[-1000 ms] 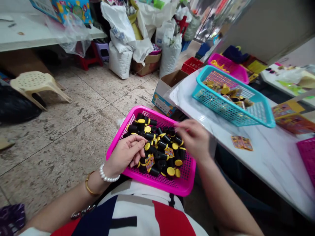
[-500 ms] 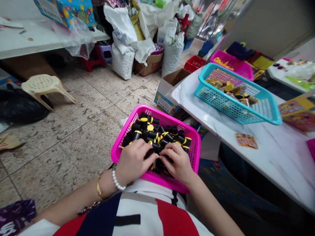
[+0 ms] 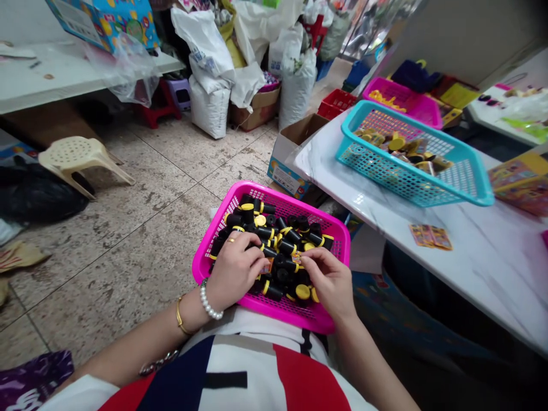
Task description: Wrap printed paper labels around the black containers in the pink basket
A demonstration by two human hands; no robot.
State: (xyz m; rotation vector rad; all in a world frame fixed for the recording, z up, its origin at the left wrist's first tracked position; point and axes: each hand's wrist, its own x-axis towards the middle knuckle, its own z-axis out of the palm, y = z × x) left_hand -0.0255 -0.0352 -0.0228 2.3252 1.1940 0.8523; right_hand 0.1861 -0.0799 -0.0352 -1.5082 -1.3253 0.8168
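Observation:
A pink plastic basket point(image 3: 342, 240) rests at my lap, full of small black cylinders with yellow caps point(image 3: 272, 291). Over its left side, my left hand point(image 3: 237, 268) pinches a small orange printed label point(image 3: 268, 265) between thumb and fingers. My right hand point(image 3: 329, 279) is above the basket's right side, thumb and forefinger closed on another small printed piece point(image 3: 296, 258), yellowish and partly hidden. The two hands are apart, with black cylinders between and beneath them.
On the marbled table point(image 3: 372, 214) to the right are a teal basket point(image 3: 411, 191) of yellow-capped pieces and a few printed labels point(image 3: 430, 236). An open carton point(image 3: 291, 160) stands beside it. A cream stool point(image 3: 79, 154) is on the left floor; white sacks point(image 3: 209, 103) stand behind.
My hands were together over the middle of the basket; now they have drawn apart, the right hand going rightward. Small printed pieces now show at the fingertips of both.

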